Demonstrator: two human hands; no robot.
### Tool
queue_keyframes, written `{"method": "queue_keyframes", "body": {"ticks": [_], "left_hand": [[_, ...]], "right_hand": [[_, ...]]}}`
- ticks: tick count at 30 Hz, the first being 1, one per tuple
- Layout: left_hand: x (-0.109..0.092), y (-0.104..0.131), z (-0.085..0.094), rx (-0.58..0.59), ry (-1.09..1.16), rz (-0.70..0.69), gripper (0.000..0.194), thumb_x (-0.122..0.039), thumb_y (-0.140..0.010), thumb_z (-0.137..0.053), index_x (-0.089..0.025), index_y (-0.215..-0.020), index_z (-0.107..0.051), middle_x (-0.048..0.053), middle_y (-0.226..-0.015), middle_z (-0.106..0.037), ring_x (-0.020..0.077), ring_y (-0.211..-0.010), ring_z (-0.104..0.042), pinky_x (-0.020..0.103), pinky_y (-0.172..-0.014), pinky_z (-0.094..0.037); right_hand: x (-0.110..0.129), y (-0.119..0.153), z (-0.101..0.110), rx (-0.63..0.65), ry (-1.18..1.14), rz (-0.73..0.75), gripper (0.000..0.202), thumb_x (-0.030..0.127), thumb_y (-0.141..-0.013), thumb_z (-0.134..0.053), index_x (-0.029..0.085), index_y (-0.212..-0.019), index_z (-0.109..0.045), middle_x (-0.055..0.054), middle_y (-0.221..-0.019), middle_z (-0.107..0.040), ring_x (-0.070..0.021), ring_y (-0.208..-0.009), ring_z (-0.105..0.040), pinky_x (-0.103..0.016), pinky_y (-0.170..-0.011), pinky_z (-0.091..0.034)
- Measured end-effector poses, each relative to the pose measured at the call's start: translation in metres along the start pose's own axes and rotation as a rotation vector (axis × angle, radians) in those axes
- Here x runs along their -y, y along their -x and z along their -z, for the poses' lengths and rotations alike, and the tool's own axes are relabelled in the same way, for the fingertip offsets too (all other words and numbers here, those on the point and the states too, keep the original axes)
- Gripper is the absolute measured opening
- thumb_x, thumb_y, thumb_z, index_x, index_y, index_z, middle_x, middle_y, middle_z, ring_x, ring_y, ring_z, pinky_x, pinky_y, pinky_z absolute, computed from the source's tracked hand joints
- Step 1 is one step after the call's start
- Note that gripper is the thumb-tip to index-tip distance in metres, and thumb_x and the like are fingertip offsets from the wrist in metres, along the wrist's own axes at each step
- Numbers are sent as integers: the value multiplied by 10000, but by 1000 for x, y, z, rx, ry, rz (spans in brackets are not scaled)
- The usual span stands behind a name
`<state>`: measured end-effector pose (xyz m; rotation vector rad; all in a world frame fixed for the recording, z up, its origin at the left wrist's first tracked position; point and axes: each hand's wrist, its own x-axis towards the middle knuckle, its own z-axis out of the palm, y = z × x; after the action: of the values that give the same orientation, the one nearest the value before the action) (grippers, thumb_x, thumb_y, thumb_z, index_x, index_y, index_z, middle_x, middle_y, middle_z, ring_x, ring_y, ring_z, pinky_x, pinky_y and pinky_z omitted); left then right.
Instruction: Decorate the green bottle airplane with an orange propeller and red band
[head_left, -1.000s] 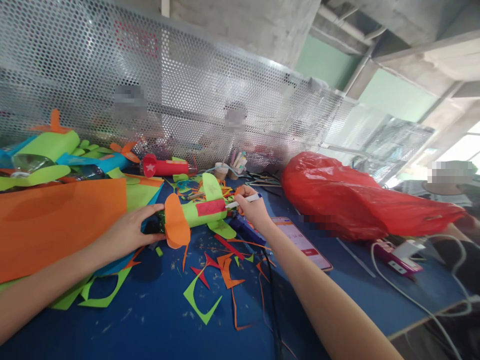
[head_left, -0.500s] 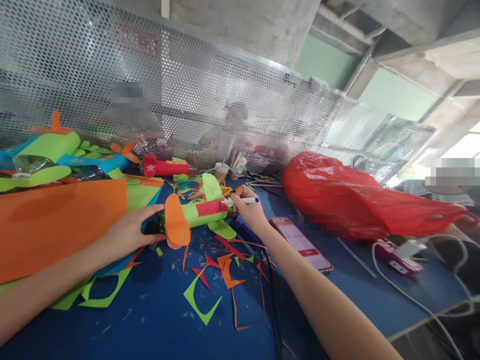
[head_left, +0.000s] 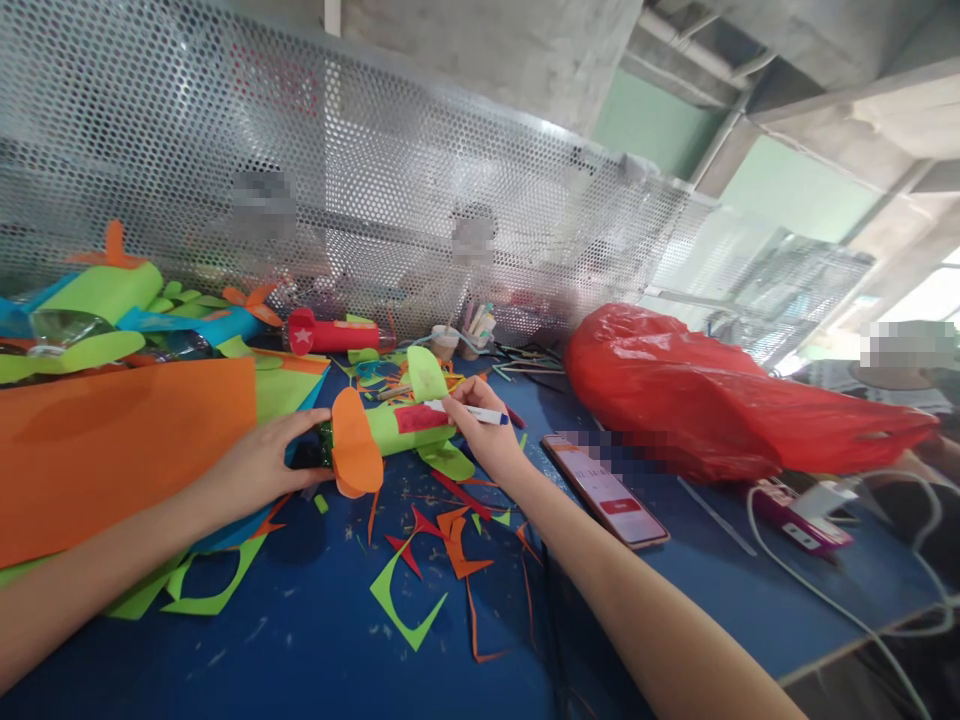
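A bottle wrapped in green paper lies on its side on the blue table, with an orange paper piece at its left end and green fins. On its side is a red paper patch. My left hand has thumb and fingers round the bottle's dark left end. Pinched in my right hand is a white marker with a blue end, held against the bottle near the patch. The marker's tip is partly hidden by my fingers.
Orange sheets and paper-covered bottles lie left; a red bottle and cups of pens stand behind. Scraps litter the front. A phone, red plastic bag and charger cable are right, where another person sits.
My right hand has shifted slightly left and down along the bottle, and the marker now tilts down to the right. My left hand keeps its hold on the bottle.
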<state>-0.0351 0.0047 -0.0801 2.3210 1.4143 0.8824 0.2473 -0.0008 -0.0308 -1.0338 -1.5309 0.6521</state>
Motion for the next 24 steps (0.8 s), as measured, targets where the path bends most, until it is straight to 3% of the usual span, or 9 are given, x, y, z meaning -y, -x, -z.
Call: {"method": "queue_keyframes", "body": {"ticks": [12, 24], "left_hand": [[-2, 0, 0, 28, -15, 20, 675, -581, -731, -635, -215, -1286, -519, 129, -1378, -560, 367, -1235, -530, 524, -1025, -418], [1, 0, -1, 2, 20, -1, 637, -593, -718, -663, -292, -1266, -540, 86, -1371, -574, 366, -1246, -525, 515, -1027, -430]], "right_hand": [[3, 1, -5, 71, -4, -49, 250, 369, -721, -651, 228, -642, -461, 60, -564, -453, -110, -512, -368, -254, -510, -296], [-12, -2, -8, 75, 25, -48, 271, 398, -726, -665, 229, -652, -467, 50, -575, -475, -126, -532, -417, -259, -520, -316]]}}
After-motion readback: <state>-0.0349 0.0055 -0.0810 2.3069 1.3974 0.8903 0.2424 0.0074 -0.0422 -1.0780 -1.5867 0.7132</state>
